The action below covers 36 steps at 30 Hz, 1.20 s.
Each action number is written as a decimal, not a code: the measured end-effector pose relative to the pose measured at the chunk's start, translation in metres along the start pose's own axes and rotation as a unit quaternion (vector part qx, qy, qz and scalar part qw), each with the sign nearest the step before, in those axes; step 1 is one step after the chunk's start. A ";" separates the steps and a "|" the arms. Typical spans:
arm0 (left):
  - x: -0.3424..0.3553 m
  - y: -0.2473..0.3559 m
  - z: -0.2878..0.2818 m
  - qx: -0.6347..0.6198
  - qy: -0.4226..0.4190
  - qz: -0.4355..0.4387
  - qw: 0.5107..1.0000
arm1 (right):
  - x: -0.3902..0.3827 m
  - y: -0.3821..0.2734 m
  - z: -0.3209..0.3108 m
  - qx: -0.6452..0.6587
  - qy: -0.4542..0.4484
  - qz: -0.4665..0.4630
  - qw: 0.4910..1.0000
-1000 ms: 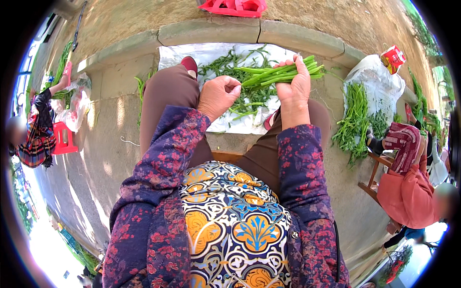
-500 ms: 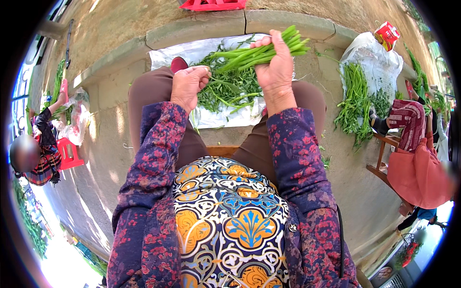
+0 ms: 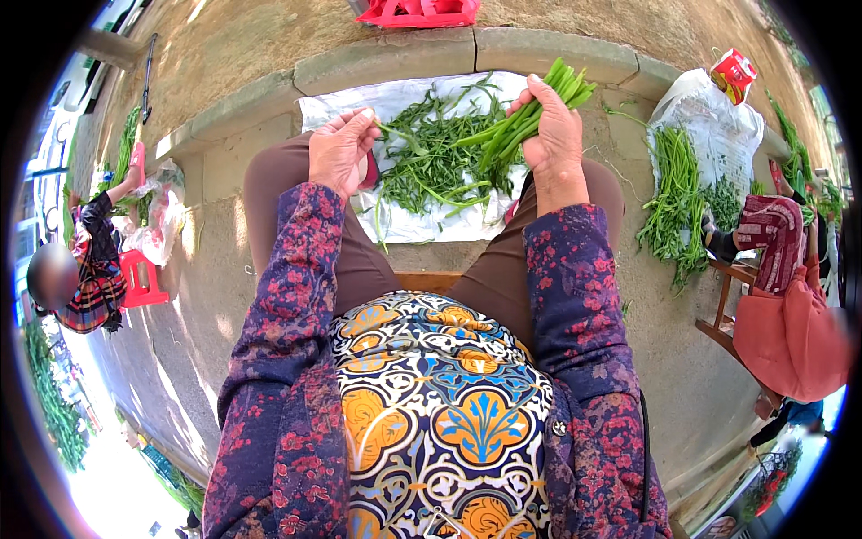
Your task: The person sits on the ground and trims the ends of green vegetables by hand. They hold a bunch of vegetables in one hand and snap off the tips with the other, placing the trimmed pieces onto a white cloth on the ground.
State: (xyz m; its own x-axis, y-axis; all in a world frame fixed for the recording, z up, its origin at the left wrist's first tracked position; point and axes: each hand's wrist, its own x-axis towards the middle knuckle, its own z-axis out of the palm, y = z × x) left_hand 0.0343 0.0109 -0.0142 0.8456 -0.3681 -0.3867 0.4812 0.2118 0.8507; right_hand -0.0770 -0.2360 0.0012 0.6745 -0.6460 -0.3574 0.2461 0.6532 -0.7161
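My right hand (image 3: 554, 136) grips a bundle of green stalks (image 3: 537, 110), its cut ends pointing up and right. My left hand (image 3: 339, 150) is closed on a single thin green stem (image 3: 391, 135) that runs toward the loose greens (image 3: 431, 162). These greens lie spread on a white sheet (image 3: 404, 225) on the ground between my knees. Both hands hover over the sheet, left one above my left knee, right one above my right knee.
A stone kerb (image 3: 404, 58) runs behind the sheet, with a red crate (image 3: 417, 13) beyond it. At the right lie more greens (image 3: 675, 202) on a white sack (image 3: 709, 117); a person in pink (image 3: 790, 332) sits there on a wooden stool. Another person (image 3: 85, 260) crouches at left.
My right hand has swung the bundle of stalks up and to the right. My left hand has stayed over my left knee, pinching a stem.
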 end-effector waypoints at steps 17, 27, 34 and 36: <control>-0.027 0.009 0.044 0.181 -0.234 0.034 0.955 | -0.045 0.035 0.030 -0.093 -0.197 0.125 0.968; -0.032 -0.003 0.058 0.002 -0.315 -0.016 0.949 | -0.069 0.043 0.048 -0.143 -0.263 0.092 0.950; -0.033 -0.008 0.054 0.043 -0.350 0.000 0.936 | -0.061 0.055 0.056 -0.613 -0.114 -0.263 0.736; -0.045 -0.007 0.066 0.054 -0.340 -0.007 0.939 | -0.039 0.065 0.033 -0.704 -0.119 -0.304 0.631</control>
State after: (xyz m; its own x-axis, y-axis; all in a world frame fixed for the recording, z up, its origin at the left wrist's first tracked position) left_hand -0.0220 -0.0337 0.0202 0.4791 -0.8705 -0.1127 0.4335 0.1231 0.8927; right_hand -0.0638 -0.1554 -0.0115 0.8800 -0.4211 0.2198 -0.2391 -0.7926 -0.5609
